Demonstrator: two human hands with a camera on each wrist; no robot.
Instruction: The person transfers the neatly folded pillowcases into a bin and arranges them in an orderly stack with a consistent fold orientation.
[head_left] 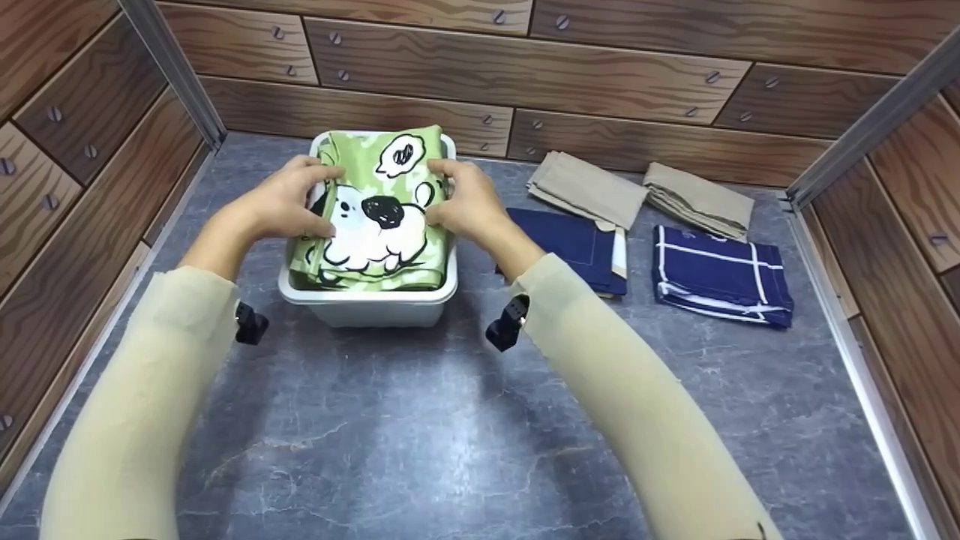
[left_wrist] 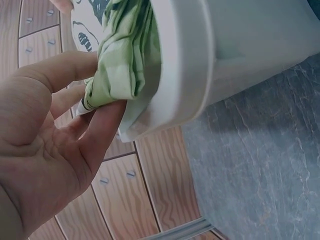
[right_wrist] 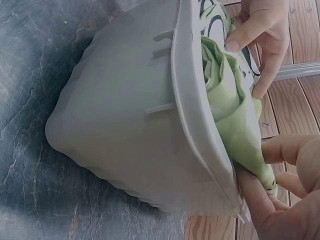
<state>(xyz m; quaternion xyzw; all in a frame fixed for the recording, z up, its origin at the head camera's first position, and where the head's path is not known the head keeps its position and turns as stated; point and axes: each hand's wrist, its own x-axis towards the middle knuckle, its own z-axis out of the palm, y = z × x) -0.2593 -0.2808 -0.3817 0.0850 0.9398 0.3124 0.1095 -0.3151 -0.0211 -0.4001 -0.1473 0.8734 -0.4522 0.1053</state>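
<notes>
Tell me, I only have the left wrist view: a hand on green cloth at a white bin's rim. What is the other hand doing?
Observer: The right hand grips the green cloth at its opposite edge, over the white bin.
Operator: Is the cloth inside the bin?
Observer: Mostly; folded, it fills the bin, and its far end laps over the back rim.
Operator: Anything else on the table?
Observer: Four folded cloths to the right: two beige, two navy.
</notes>
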